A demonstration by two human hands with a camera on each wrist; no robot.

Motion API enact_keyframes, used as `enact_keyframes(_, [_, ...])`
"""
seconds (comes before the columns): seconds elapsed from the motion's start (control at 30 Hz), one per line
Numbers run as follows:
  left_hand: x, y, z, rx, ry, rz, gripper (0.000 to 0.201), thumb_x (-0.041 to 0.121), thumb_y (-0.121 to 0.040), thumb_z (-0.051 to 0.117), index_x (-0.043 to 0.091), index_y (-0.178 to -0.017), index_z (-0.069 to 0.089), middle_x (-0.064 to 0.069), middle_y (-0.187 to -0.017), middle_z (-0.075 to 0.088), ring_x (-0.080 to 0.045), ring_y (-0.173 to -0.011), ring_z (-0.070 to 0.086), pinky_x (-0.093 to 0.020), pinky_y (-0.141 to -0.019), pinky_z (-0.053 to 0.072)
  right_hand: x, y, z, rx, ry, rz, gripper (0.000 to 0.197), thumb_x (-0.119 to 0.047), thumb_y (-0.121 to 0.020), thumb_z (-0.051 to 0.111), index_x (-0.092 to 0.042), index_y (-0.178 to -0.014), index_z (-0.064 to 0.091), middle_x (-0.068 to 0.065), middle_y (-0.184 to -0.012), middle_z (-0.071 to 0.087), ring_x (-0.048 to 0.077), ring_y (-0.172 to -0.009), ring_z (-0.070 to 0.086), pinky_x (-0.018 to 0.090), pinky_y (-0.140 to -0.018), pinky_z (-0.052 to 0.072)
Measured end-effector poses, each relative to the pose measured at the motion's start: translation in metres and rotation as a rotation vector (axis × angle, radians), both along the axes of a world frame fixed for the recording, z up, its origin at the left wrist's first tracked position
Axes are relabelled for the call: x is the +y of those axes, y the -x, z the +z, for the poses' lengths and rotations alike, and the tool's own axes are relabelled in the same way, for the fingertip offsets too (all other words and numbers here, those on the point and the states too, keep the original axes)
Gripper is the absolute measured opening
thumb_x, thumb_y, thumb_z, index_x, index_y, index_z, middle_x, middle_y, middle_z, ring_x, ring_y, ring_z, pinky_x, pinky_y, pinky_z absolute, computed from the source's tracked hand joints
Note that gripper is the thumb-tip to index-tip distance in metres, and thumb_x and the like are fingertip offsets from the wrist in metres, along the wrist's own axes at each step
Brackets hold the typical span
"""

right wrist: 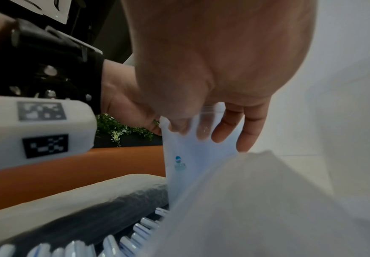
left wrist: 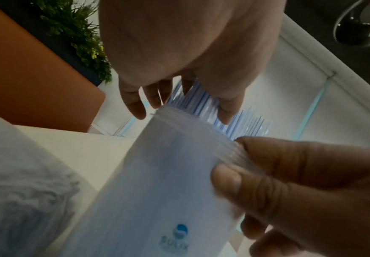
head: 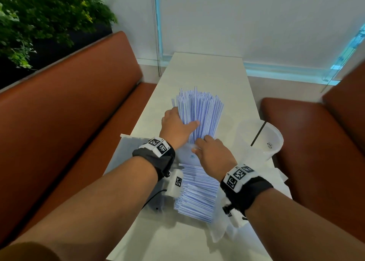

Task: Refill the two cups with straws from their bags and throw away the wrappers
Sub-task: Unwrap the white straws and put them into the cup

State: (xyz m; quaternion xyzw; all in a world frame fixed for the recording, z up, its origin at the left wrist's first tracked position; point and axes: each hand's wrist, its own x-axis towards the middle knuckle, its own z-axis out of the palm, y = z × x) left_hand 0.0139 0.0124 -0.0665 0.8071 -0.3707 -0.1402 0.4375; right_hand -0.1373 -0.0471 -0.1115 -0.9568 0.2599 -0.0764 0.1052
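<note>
A bundle of white straws with blue stripes [head: 199, 110] stands in a clear cup [head: 186, 156] with a blue logo, mid-table. My left hand [head: 181, 120] wraps the bundle just above the rim, thumb across its front, fingers [left wrist: 133, 104] behind. My right hand [head: 199, 146] pinches the rim of that cup [left wrist: 168, 173] between thumb [left wrist: 234, 180] and fingers [right wrist: 221, 132]. A second clear cup [head: 270, 140] stands to the right with one black straw [head: 258, 133] in it. More striped straws [head: 197, 193] lie in a pile under my wrists.
Clear plastic bags lie on the white table [head: 227, 79]: one at the left edge [head: 126, 154], crumpled ones at the right [head: 256, 162] and near side. Orange benches [head: 79, 112] flank the table. Plants [head: 39, 19] stand behind the left bench.
</note>
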Motion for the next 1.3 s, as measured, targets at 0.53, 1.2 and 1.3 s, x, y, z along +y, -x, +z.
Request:
enact_keyframes(0.53, [-0.017,-0.030,0.059,-0.552,-0.066,-0.205,0.091,0.071,-0.089,0.052,0.022,-0.159,0.018,-0.007,-0.168,0.010,-0.023,-0.154,0.009,-0.038,-0.122,0.013,0.001,0.000,0.002,0.028,0.025,-0.008,0.026,-0.037,-0.108,0.034,-0.017,-0.117,0.047,0.003,-0.112,0.048,0.021,-0.081,0.036,0.033,-0.073,0.032])
enact_keyframes(1.2, [0.037,0.002,0.074,-0.794,0.320,-0.293,0.034,0.041,-0.091,0.060,0.016,-0.115,0.065,-0.005,-0.113,0.060,-0.024,-0.104,0.058,-0.041,-0.091,0.049,0.019,0.048,0.007,-0.245,0.085,-0.251,0.025,-0.060,-0.094,0.039,-0.036,-0.101,0.039,-0.010,-0.093,0.058,0.013,-0.059,0.048,0.025,-0.047,0.025])
enact_keyframes(1.3, [0.056,0.033,0.051,-0.699,0.174,-0.462,0.022,0.044,-0.094,0.048,0.028,-0.090,0.063,0.011,-0.083,0.060,-0.011,-0.077,0.057,-0.037,-0.069,0.052,0.013,0.061,-0.008,0.262,-0.065,-0.462,0.065,-0.082,-0.084,0.033,-0.025,-0.114,0.042,-0.003,-0.101,0.064,0.023,-0.077,0.061,0.033,-0.056,0.034])
